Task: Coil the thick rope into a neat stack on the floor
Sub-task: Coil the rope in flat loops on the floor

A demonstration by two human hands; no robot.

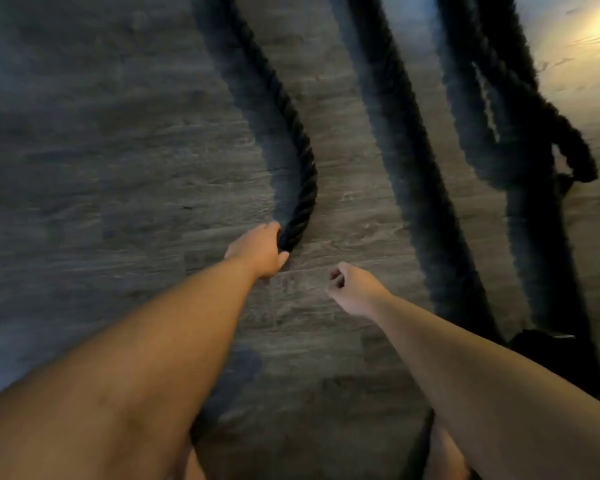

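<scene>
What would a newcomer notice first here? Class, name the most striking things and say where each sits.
Centre frame, the left grip, a bare hand, holds a thick black rope that curves away over the grey floor. Just right of it, the right grip is curled and holds nothing. More rope lengths run down the right side, blurred.

No writing, label, brand, number or sign could be read. The thick black rope (303, 188) and the grey wood-grain floor (118, 168) bore none that showed, and blur smeared much of the view.
</scene>
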